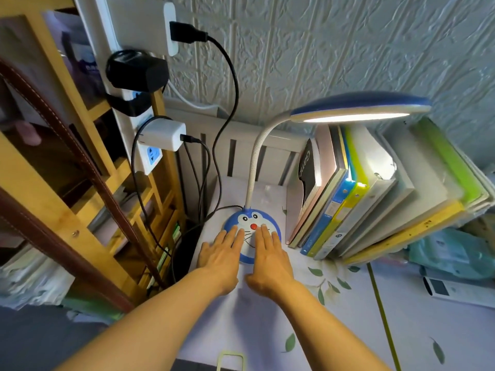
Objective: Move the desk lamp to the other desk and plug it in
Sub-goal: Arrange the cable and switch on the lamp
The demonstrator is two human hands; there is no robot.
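The desk lamp stands on the desk with a round blue cartoon-face base (pixel 249 219), a white bendable neck (pixel 255 159) and a blue head (pixel 359 108) that is lit. Its black cord (pixel 230 84) runs up to a black plug (pixel 184 33) seated in the white power strip (pixel 126 97) on the left. My left hand (pixel 223 253) lies flat with fingers spread on the left of the base. My right hand (pixel 270 255) lies flat on the right of the base, its fingertips near the red nose button. Neither hand grips anything.
A row of leaning books and folders (pixel 375 199) stands right of the lamp. A wooden shelf (pixel 80 183) rises at the left, with a white charger (pixel 163 135) and black adapter (pixel 136 70) in the strip. A white remote (pixel 452 290) lies at the right.
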